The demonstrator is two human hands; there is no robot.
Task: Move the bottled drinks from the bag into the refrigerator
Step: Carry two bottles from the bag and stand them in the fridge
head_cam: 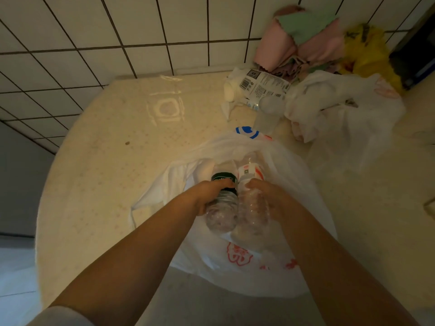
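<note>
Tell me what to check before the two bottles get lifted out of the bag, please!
1. Left hand grips the dark-labelled bottle: ok.
2. Right hand grips the red-and-white-labelled bottle: ok.
3. White plastic bag mouth open wide enough for both bottles: ok.
4. Bottle caps screwed tight: cannot tell, they point away inside the bag.
5. Refrigerator ready and open: cannot tell, it is out of view.
6. Table space beside the bag free of clutter, in case a bottle must be set down: ok on the left, not ok on the right.
</note>
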